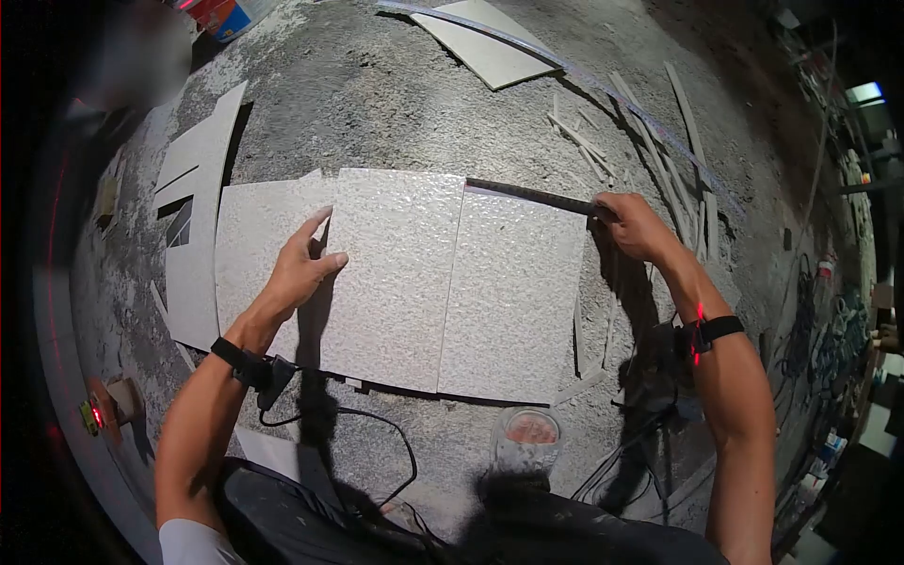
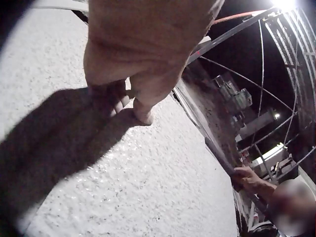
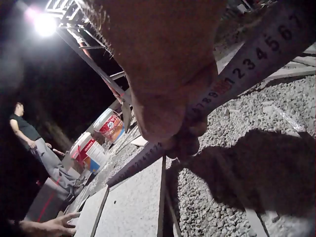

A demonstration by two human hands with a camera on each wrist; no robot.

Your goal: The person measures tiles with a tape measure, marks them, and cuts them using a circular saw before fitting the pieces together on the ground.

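Right hand: at the right of the head view, the right hand (image 1: 637,226) grips a dark numbered ruler (image 1: 532,196), fingers curled round it.
Ruler: along the top edge of the right tile (image 1: 513,292), from the upper centre to the right hand; it looks straight, thin and stiff, probably light; best pinched near an end, clear of the numbers.
Left hand: at centre left, the left hand (image 1: 301,266) has fingers and thumb apart and grips nothing, by the left edge of the middle tile (image 1: 391,273); whether the fingertips press on it I cannot tell.
Tiles: middle and right tiles lie flat side by side in the centre, a narrow seam between; they should be rigid, fairly heavy and brittle at the corners; the glossy, bumpy face may slip, so lift by opposite edges, palms beneath.
Ground: rough grey floor (image 1: 320,122); thin offcuts (image 1: 650,155) at upper right; a clear tub (image 1: 527,457) at lower centre.
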